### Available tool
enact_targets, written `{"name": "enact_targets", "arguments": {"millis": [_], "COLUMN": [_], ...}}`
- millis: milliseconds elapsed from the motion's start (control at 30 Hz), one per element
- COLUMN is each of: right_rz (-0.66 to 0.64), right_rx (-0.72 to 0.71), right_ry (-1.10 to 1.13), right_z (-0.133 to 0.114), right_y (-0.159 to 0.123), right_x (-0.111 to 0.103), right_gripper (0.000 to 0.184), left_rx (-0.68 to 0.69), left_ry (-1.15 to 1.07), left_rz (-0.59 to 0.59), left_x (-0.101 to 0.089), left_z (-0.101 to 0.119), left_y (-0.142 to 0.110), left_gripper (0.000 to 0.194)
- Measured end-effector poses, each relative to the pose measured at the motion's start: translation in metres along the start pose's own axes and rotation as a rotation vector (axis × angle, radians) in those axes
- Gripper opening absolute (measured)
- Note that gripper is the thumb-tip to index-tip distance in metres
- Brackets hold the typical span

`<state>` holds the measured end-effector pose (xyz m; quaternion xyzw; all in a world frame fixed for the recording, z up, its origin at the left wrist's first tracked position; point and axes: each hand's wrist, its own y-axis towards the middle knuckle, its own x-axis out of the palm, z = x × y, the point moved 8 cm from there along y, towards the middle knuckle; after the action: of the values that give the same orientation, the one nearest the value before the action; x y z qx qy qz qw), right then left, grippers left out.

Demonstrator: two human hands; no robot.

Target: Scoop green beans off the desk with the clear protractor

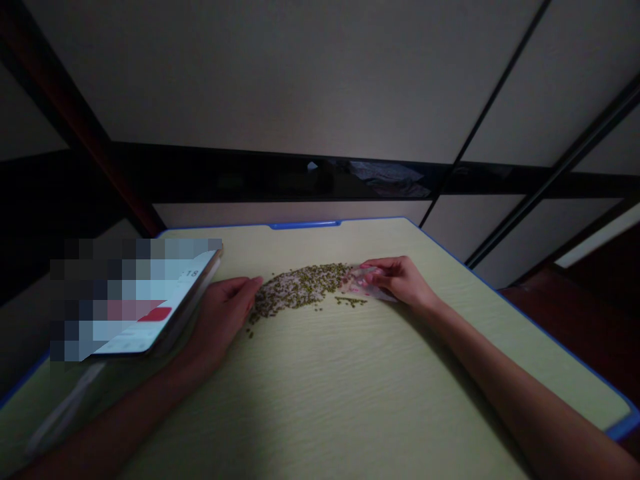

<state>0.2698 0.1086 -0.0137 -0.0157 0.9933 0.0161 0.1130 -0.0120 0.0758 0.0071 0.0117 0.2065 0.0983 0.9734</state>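
Observation:
A long heap of small green mung beans mixed with paler bits [300, 288] lies across the middle of the table. At its left end is my left hand [225, 310], fingers curled and thumb pressed to them by the heap's edge; whatever they hold, if anything, is hidden. At the other end, my right hand [400, 280] pinches a clear plastic bag with pink print [370, 283]. The bag lies low against the table and its left end meets the beans. A short row of loose beans [350, 301] sits just below it.
The pale table [320, 400] has a blue rim and a blue handle [305, 225] at its far edge. A lit tablet-like screen [145, 323], partly pixelated, stands tilted left of my left hand. A whitish strap or cable [65, 407] lies nearby. Cabinet panels [280, 80] rise behind.

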Motion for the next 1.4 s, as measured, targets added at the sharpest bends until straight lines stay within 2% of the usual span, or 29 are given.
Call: {"name": "enact_targets", "arguments": {"millis": [367,900,1167,1400], "right_rz": [0.082,0.118,0.093,0.059], "right_rx": [0.075,0.004,-0.007,0.012], "right_ry": [-0.027,-0.052,-0.062,-0.062], "right_z": [-0.0082,-0.0074,-0.0083,-0.0077], "right_y": [-0.0061,-0.0031,-0.0024,-0.0036], "right_x": [-0.0091,-0.0047,-0.0049,-0.0025], "right_gripper": [0.036,0.039,0.031,0.035], "left_rx": [0.007,-0.007,-0.008,0.000], "left_ry": [-0.001,-0.008,-0.009,-0.008], "left_rz": [0.014,-0.014,0.001,0.019], "left_x": [0.0002,0.0004,0.0001,-0.0003], "left_z": [0.0037,0.0037,0.0042,0.0022], "left_y": [-0.0015,-0.0030,-0.0030,-0.0008], "left_gripper": [0.036,0.036,0.035,0.036]}}
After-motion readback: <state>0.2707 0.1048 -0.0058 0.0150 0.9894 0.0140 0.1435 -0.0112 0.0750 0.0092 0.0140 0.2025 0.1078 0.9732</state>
